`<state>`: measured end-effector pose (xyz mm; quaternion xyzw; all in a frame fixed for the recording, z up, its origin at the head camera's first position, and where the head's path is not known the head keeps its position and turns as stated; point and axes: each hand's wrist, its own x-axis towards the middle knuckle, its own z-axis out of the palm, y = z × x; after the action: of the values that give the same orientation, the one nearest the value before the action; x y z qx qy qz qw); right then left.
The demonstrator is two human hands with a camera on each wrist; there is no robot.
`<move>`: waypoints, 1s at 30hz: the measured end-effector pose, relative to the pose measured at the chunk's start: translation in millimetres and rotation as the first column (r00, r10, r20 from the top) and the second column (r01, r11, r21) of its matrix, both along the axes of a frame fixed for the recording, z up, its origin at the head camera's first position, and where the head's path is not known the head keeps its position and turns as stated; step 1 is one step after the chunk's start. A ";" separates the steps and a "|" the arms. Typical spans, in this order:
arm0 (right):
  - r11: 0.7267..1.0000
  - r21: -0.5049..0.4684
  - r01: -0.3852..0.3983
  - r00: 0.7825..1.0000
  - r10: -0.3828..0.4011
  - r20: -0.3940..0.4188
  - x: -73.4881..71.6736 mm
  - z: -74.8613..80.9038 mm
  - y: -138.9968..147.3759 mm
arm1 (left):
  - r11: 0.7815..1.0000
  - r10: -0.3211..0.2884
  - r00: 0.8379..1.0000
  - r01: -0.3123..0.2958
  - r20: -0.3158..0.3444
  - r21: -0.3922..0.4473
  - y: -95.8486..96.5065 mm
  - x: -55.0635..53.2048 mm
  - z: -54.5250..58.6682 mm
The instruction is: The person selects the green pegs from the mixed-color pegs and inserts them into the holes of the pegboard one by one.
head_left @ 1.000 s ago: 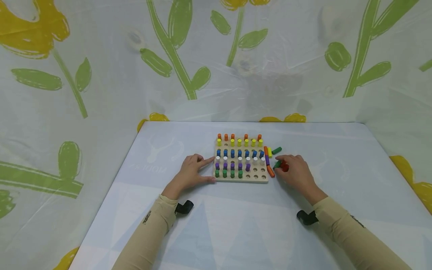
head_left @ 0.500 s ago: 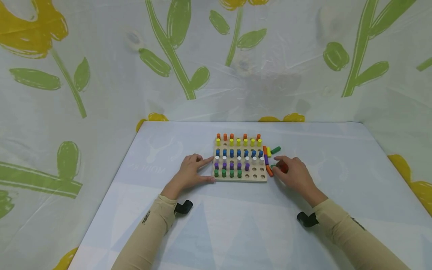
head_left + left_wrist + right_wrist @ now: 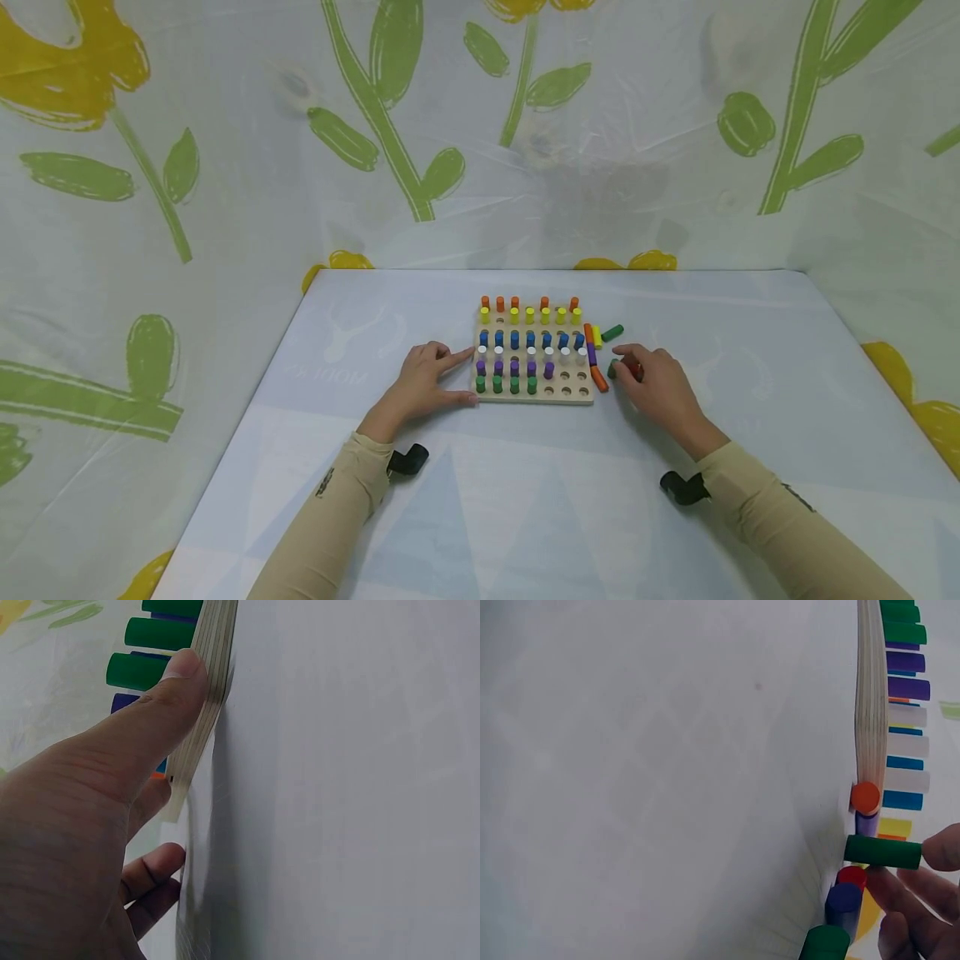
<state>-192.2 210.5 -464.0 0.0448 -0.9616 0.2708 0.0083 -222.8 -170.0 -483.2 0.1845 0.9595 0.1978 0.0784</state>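
Note:
My right hand [image 3: 660, 383] is beside the right edge of a pegboard [image 3: 536, 399], pinching the upper end of a green peg [image 3: 885, 852]. That peg stands roughly upright; whether its foot touches the table I cannot tell. Rows of orange, yellow, blue, white, purple and green pegs stand in the board. My left hand [image 3: 423, 383] touches its left side, index finger and thumb stretched apart. In the left wrist view the thumb [image 3: 161, 705] lies along the board's wooden side, with the other fingers farther along.
Orange and purple pegs [image 3: 592, 355] lie along the board's right side, near a yellow peg [image 3: 597, 337] and another green peg [image 3: 612, 332]. In the right wrist view, a red peg [image 3: 853, 878] and a blue peg [image 3: 845, 900] lie near the right fingers. Several front-right holes [image 3: 566, 384] show bare.
The green peg in my right hand has turned from a slanted to a more upright stance. The right fingers have shifted slightly around it. My left hand keeps its place at the board.

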 end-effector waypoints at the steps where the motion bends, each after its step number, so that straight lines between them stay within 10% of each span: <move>1: 1.000 -0.002 -0.001 1.000 0.001 -0.006 0.1 0.4 0.1 | 1.000 0.002 1.000 -0.002 0.001 0.001 0.1 0.0 -0.1; 30: 1.000 0.018 -0.021 0.999 0.022 -0.047 1.0 -0.6 0.9 | 1.000 -0.015 1.000 0.015 -0.015 0.017 0.0 1.1 0.8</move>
<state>-191.1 211.4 -464.7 0.0615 -0.9629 0.2611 0.0280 -221.6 -170.0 -482.4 0.1940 0.9569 0.2040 0.0713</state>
